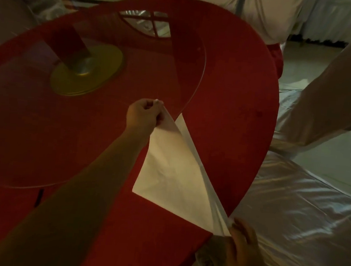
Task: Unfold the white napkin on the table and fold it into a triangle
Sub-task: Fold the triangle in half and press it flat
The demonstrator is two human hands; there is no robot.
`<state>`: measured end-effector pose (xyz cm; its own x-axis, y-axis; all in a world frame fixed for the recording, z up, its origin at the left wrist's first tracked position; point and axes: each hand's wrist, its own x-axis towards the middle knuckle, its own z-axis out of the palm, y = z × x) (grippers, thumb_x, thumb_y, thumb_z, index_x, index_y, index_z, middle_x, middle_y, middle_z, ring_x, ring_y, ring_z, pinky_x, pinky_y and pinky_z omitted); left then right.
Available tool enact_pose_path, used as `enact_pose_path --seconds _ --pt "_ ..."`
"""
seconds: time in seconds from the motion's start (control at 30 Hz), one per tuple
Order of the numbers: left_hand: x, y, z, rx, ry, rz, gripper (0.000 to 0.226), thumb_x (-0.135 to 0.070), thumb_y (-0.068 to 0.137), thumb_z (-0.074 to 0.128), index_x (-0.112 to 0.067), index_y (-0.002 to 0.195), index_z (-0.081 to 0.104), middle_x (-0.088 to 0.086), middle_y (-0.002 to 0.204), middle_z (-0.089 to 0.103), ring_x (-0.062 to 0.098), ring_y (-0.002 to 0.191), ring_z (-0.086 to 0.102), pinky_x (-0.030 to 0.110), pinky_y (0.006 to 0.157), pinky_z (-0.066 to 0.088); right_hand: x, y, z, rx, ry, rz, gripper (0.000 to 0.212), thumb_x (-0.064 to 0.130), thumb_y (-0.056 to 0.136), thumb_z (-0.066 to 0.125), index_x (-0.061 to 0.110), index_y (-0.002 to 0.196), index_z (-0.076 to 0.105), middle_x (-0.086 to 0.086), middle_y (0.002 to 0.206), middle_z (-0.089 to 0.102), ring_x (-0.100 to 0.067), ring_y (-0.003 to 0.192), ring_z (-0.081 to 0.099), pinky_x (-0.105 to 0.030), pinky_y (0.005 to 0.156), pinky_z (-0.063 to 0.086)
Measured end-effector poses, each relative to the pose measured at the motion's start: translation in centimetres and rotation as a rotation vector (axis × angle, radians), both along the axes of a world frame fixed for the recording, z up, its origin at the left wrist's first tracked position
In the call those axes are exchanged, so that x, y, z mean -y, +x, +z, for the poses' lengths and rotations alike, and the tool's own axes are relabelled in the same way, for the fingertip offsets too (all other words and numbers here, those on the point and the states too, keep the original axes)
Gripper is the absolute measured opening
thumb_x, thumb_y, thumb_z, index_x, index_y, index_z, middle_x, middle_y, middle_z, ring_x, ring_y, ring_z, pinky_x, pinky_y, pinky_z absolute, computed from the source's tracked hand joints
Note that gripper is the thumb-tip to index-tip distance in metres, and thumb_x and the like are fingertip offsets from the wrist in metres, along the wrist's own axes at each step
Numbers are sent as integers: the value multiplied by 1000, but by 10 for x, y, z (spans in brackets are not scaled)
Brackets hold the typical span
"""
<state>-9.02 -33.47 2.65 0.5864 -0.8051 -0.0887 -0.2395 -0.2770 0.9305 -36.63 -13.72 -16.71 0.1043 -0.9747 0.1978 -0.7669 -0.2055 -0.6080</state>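
The white napkin (172, 172) lies on the red round table (235, 99) near its right front edge, doubled over into a triangle shape with two layers showing along its right edge. My left hand (144, 115) pinches the far corner, lifted a little above the table. My right hand (241, 239) pinches the near corner at the table's edge. The napkin is stretched taut between the two hands, and its third corner rests flat on the red cloth at the left.
A round glass turntable (89, 110) on a yellow base (87, 72) covers the table's middle and left. Chairs in shiny white covers (301, 220) stand to the right. A person in white (259, 16) stands behind the table.
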Motion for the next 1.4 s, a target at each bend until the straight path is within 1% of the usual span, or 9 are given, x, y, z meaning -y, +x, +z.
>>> enact_pose_path --seconds 0.13,0.23,0.37,0.47,0.57,0.8,0.97,1.33,1.4 --pt "30 0 -38 128 88 -55 23 -25 90 61 -19 69 66 -1 62 65 13 56 61 44 66 58 4 -12 1 102 157 -23 22 3 66 66 14 83 75 -11 103 71 -9 85 63 -6 76 40" --pt "44 0 -61 204 142 -83 24 -27 92 58 -20 70 65 -1 62 66 15 57 64 46 66 60 7 -17 10 317 276 -33 58 -10 68 75 47 77 71 11 98 70 7 84 61 -7 65 46" --pt "57 -6 -80 354 183 -125 11 -29 92 57 -20 90 64 -4 79 68 14 69 67 41 69 60 5 7 29 400 299 -107 56 2 47 93 19 90 60 0 96 61 13 80 59 -3 55 44" --pt "58 -13 -85 471 165 -168 32 -32 92 57 -15 120 54 -2 93 66 18 77 67 37 70 58 6 26 35 390 281 -157 63 5 43 94 15 91 55 -4 87 55 -7 65 59 3 55 38" --pt "44 -24 -87 566 115 -284 38 -26 93 57 -15 128 47 -2 93 63 17 78 65 32 65 55 8 33 37 341 244 -155 53 0 46 93 6 88 61 -10 88 56 -2 73 55 4 60 35" --pt "-58 -43 -123 792 62 -616 39 -25 93 53 -15 130 49 11 135 53 26 130 42 35 106 31 2 34 49 213 240 -106 49 -16 49 80 3 93 67 -22 107 60 -6 60 55 -19 49 49" --pt "-107 -37 -152 852 210 -626 51 -47 95 32 -22 139 40 9 154 30 24 144 16 46 116 14 -1 26 48 135 200 -92 53 -17 53 79 -5 103 65 -29 112 55 -39 85 64 -39 56 57" --pt "-112 -33 -159 1008 268 -645 65 -62 93 10 -29 149 12 6 160 7 15 144 -7 38 115 -4 -6 -20 43 45 28 0 38 -12 62 79 5 93 65 -7 79 66 -19 61 64 -32 50 55" --pt "-112 -32 -159 1001 270 -644 66 -62 93 9 -29 150 11 5 160 7 15 144 -7 38 115 -4 -3 -25 43 106 62 -13 35 -11 65 78 7 93 67 0 78 66 -7 64 61 -22 54 53"
